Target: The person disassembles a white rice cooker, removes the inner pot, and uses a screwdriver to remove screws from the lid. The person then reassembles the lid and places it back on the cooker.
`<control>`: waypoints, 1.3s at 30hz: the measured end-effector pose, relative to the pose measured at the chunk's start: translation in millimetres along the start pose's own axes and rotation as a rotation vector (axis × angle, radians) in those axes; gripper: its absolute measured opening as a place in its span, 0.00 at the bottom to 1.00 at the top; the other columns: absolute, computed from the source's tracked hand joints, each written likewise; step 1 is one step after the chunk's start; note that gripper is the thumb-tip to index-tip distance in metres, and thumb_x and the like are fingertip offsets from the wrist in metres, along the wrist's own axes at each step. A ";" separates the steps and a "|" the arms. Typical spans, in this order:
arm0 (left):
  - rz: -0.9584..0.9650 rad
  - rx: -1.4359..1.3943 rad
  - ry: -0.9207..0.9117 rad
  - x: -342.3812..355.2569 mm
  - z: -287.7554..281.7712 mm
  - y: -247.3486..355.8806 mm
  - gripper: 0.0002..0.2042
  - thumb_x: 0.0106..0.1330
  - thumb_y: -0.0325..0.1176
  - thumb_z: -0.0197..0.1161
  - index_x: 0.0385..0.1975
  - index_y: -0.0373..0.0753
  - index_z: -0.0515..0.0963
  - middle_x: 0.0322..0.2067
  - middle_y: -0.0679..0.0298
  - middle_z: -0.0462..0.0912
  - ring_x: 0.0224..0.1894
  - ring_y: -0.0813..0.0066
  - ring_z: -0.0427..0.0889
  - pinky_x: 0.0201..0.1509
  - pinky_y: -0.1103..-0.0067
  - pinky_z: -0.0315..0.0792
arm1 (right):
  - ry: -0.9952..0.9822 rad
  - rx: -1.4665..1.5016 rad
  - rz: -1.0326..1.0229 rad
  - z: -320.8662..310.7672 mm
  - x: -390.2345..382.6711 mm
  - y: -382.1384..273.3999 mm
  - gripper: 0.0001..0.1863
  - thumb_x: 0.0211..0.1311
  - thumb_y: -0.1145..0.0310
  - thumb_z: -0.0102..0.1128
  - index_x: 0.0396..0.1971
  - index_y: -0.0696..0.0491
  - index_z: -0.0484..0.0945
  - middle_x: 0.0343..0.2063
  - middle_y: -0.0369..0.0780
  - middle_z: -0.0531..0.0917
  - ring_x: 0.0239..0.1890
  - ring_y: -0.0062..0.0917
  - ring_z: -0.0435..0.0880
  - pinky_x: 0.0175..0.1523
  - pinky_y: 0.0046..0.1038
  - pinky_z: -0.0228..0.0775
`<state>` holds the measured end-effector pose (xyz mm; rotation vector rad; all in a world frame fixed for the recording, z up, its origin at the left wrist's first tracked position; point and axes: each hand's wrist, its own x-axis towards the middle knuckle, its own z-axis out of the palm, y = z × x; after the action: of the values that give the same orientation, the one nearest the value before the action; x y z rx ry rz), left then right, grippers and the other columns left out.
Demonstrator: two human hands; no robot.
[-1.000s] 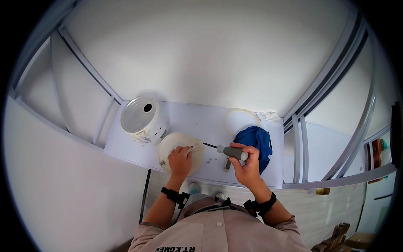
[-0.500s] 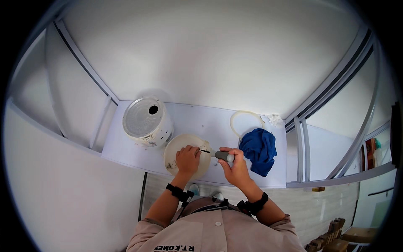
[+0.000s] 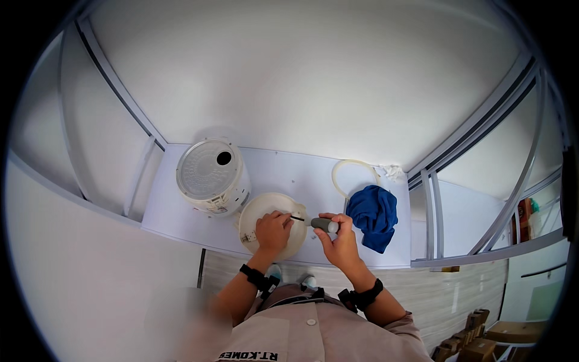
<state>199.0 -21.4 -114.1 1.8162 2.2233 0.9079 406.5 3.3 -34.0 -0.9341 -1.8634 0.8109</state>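
Note:
On the white shelf, close to its near edge, lies a round off-white lid-like piece (image 3: 289, 244) with a small tab at its far right. My left hand (image 3: 273, 232) rests over it, fingers curled together; whatever they pinch is hidden. In my right hand (image 3: 342, 244) is a screwdriver (image 3: 324, 225) with a thick grey handle and a pale end cap, held sideways just right of the piece. Its thin dark tip (image 3: 297, 218) points left and reaches my left fingertips. I cannot tell whether the tip touches a screw.
A white cylindrical appliance (image 3: 208, 172) with a dark round hole in its top stands at the left on the shelf (image 3: 283, 166). To the right lie a crumpled blue cloth (image 3: 373, 211), a pale ring (image 3: 335, 176) and white crumpled material (image 3: 395, 172). Metal-framed panels flank both sides.
The whole view has shifted slightly. Both hands keep nearly the same grip and place, with the screwdriver still pointing at my left fingers.

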 end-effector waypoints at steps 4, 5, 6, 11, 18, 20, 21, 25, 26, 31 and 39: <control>0.040 -0.011 0.011 -0.4 0.9 -1.2 0.09 0.60 0.40 0.73 0.40 0.51 0.91 0.35 0.73 0.87 0.40 0.65 0.84 0.45 0.64 0.72 | 0.028 -0.186 -0.008 0.6 7.4 -16.2 0.26 0.61 0.63 0.78 0.46 0.56 0.68 0.42 0.48 0.88 0.37 0.43 0.90 0.39 0.36 0.81; 0.067 0.015 0.021 -2.1 2.4 -1.6 0.09 0.60 0.40 0.73 0.39 0.51 0.91 0.35 0.73 0.87 0.40 0.65 0.83 0.45 0.65 0.71 | 0.027 -0.260 0.006 0.7 10.7 -23.7 0.26 0.60 0.61 0.78 0.44 0.56 0.69 0.39 0.47 0.88 0.34 0.42 0.89 0.35 0.36 0.80; 0.094 0.042 0.031 -4.5 5.0 -1.7 0.09 0.60 0.39 0.73 0.39 0.51 0.91 0.35 0.74 0.87 0.40 0.66 0.83 0.46 0.65 0.71 | 0.026 -0.334 0.020 0.9 14.3 -30.1 0.25 0.60 0.59 0.79 0.43 0.56 0.71 0.36 0.46 0.88 0.30 0.41 0.89 0.32 0.35 0.80; 0.148 0.061 0.059 -5.1 4.4 -1.1 0.08 0.59 0.39 0.73 0.36 0.50 0.90 0.34 0.74 0.86 0.40 0.67 0.82 0.46 0.65 0.69 | 0.027 -0.665 -0.108 2.5 36.8 -47.9 0.25 0.60 0.48 0.76 0.34 0.54 0.75 0.19 0.42 0.83 0.18 0.38 0.84 0.21 0.33 0.72; 0.160 0.033 0.027 -2.1 10.3 -6.1 0.07 0.58 0.39 0.73 0.35 0.50 0.89 0.33 0.74 0.86 0.40 0.66 0.81 0.47 0.64 0.68 | -0.015 -0.896 -0.077 5.7 54.9 -65.3 0.26 0.60 0.44 0.72 0.24 0.53 0.76 0.09 0.41 0.77 0.10 0.37 0.79 0.15 0.34 0.66; 0.136 0.030 -0.002 -0.4 9.0 -5.3 0.06 0.58 0.38 0.73 0.35 0.50 0.89 0.33 0.74 0.86 0.41 0.66 0.81 0.48 0.64 0.68 | -0.047 -0.901 -0.056 7.2 58.1 -65.3 0.26 0.61 0.45 0.72 0.24 0.54 0.75 0.09 0.42 0.77 0.11 0.37 0.80 0.15 0.35 0.67; 0.123 0.032 -0.020 1.3 8.5 -5.1 0.06 0.58 0.39 0.73 0.35 0.50 0.89 0.33 0.73 0.86 0.41 0.66 0.81 0.48 0.64 0.68 | -0.063 -0.903 -0.046 7.7 59.2 -65.3 0.25 0.62 0.46 0.71 0.24 0.54 0.75 0.09 0.42 0.77 0.11 0.37 0.80 0.15 0.35 0.68; 0.107 0.028 -0.043 5.3 9.4 -6.1 0.06 0.58 0.38 0.73 0.34 0.50 0.89 0.32 0.73 0.86 0.41 0.66 0.81 0.48 0.63 0.67 | -0.158 -0.901 -0.002 5.4 62.0 -65.0 0.23 0.62 0.49 0.71 0.27 0.52 0.74 0.12 0.42 0.80 0.15 0.38 0.83 0.18 0.35 0.72; 0.108 0.029 -0.051 5.7 9.4 -6.0 0.06 0.58 0.38 0.73 0.34 0.50 0.89 0.32 0.73 0.86 0.41 0.66 0.81 0.48 0.63 0.67 | -0.187 -0.858 0.020 4.3 63.4 -64.3 0.22 0.62 0.50 0.72 0.29 0.53 0.74 0.15 0.43 0.81 0.17 0.39 0.84 0.20 0.37 0.73; 0.097 0.049 -0.118 7.9 3.0 -2.2 0.06 0.60 0.39 0.72 0.35 0.49 0.88 0.35 0.72 0.86 0.43 0.65 0.81 0.50 0.63 0.68 | -0.304 -0.608 -0.021 0.1 73.5 -60.6 0.15 0.59 0.63 0.73 0.36 0.53 0.76 0.27 0.47 0.82 0.29 0.47 0.86 0.32 0.44 0.78; 0.101 0.008 -0.087 7.2 6.9 -7.3 0.07 0.58 0.40 0.72 0.35 0.51 0.89 0.32 0.73 0.85 0.41 0.65 0.81 0.47 0.63 0.67 | -0.505 -0.451 -0.145 -12.4 83.9 -54.8 0.18 0.53 0.75 0.74 0.42 0.54 0.76 0.40 0.48 0.80 0.44 0.46 0.82 0.44 0.44 0.74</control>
<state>194.0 -12.9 -121.5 1.9478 2.1041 0.8204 374.3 48.8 50.3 -0.8994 -2.5968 0.5775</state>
